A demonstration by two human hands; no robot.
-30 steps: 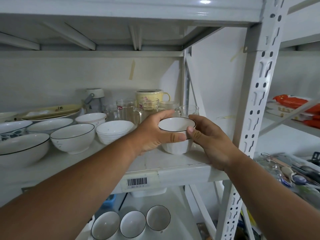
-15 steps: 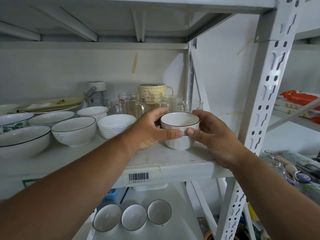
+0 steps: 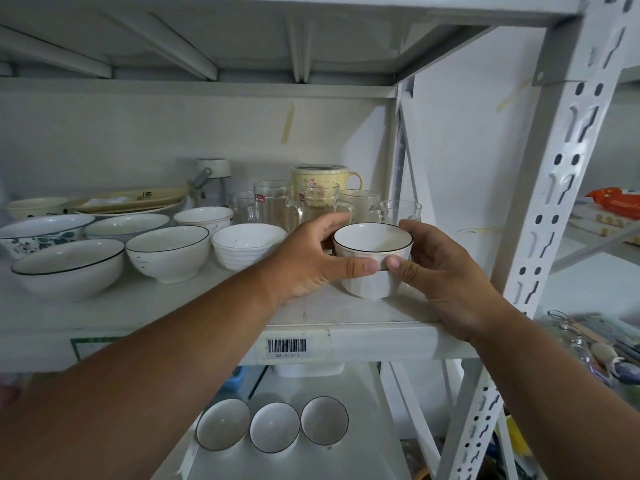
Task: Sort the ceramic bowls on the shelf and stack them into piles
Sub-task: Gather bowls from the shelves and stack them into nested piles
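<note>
Small bowl, both hands curled round it on shelf (glass mugs close behind): careless nudge risks breakage.

Both hands' fingers hide behind the small bowl; right-hand clutter is blurred.

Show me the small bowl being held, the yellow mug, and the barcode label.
small bowl (image 3: 372,237): head view, inside wall.
yellow mug (image 3: 320,176): head view, upper side.
barcode label (image 3: 287,345): head view, the bars.
</note>
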